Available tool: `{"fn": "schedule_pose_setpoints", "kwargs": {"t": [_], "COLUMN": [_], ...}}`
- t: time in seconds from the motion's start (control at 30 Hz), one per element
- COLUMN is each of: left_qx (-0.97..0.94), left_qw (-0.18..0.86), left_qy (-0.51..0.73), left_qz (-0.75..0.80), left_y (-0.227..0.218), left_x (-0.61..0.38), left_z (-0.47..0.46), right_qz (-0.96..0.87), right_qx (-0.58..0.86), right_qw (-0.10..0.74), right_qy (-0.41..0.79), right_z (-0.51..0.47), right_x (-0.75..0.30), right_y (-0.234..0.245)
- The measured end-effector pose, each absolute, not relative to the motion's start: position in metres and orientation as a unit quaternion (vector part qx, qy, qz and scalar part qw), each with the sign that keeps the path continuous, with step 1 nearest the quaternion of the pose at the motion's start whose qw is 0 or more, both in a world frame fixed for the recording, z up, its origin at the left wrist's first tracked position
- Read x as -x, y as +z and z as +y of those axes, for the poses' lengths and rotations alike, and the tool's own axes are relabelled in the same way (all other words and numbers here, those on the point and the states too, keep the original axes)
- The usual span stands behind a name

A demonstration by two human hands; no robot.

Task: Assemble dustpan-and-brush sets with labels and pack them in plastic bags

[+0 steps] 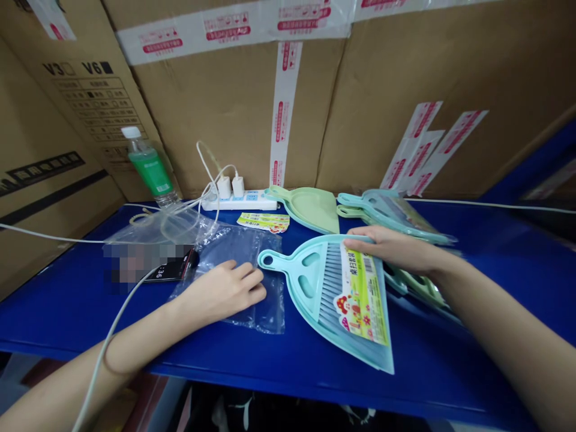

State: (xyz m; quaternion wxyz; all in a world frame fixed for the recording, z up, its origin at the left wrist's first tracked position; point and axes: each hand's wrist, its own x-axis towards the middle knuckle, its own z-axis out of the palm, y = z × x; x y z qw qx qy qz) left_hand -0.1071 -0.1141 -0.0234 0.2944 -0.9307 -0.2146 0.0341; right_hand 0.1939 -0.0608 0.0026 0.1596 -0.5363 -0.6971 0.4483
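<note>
A light blue dustpan (306, 309) lies at the middle of the table, its handle pointing left. Inside it is a matching brush (333, 270) with grey-blue bristles, partly covered by a yellow-green printed label card (362, 294). My right hand (382, 243) grips the dustpan's far right edge by the top of the card; some of its fingers are hidden. Left of the handle, my left hand (236, 288) is closed, fingertips curled down onto a clear plastic bag (265, 315) lying flat on the table.
Behind are a green dustpan (315, 207), loose label cards (263, 222) and a white power strip (256, 201) with chargers. Bagged dustpan sets (387, 213) lie at right. A bottle (153, 171), cables and a phone (173, 267) are left. Cardboard boxes (225, 108) wall the back.
</note>
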Motion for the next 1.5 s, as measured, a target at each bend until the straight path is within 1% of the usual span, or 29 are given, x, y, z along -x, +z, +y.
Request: {"fn": "schedule_pose_setpoints", "kwargs": {"t": [0.17, 0.3, 0.4, 0.63, 0.87, 1.1, 1.2, 1.37, 1.43, 1.5], "left_qx": [0.918, 0.891, 0.882, 0.903, 0.912, 0.919, 0.923, 0.926, 0.917, 0.891], "left_qw": [0.338, 0.387, 0.402, 0.362, 0.339, 0.309, 0.296, 0.281, 0.289, 0.305], "left_qy": [-0.022, -0.071, -0.091, -0.134, -0.139, -0.15, -0.145, -0.164, -0.17, -0.153], "left_qz": [-0.205, -0.226, -0.229, -0.189, -0.183, -0.195, -0.199, -0.192, -0.215, -0.298], "left_y": [-0.024, -0.019, -0.016, -0.021, -0.018, -0.02, -0.019, -0.019, -0.019, -0.016], "left_x": [0.107, 0.107, 0.106, 0.102, 0.099, 0.096, 0.095, 0.094, 0.097, 0.102], "left_z": [-0.113, -0.116, -0.117, -0.119, -0.121, -0.122, -0.122, -0.121, -0.119, -0.116], "right_qz": [-0.718, -0.715, -0.712, -0.678, -0.681, -0.703, -0.71, -0.666, -0.654, -0.651], "right_qx": [0.531, 0.531, 0.528, 0.515, 0.531, 0.509, 0.505, 0.513, 0.516, 0.518], "right_qw": [0.171, 0.153, 0.148, 0.161, 0.18, 0.194, 0.215, 0.248, 0.249, 0.248], "right_qy": [0.416, 0.429, 0.439, 0.499, 0.471, 0.457, 0.441, 0.482, 0.494, 0.497], "right_z": [-0.059, -0.059, -0.06, -0.066, -0.068, -0.069, -0.071, -0.072, -0.072, -0.072], "right_x": [-0.197, -0.199, -0.198, -0.185, -0.188, -0.175, -0.166, -0.155, -0.154, -0.154], "right_y": [0.004, 0.006, 0.005, 0.005, 0.009, -0.009, -0.016, -0.026, -0.027, -0.027]}}
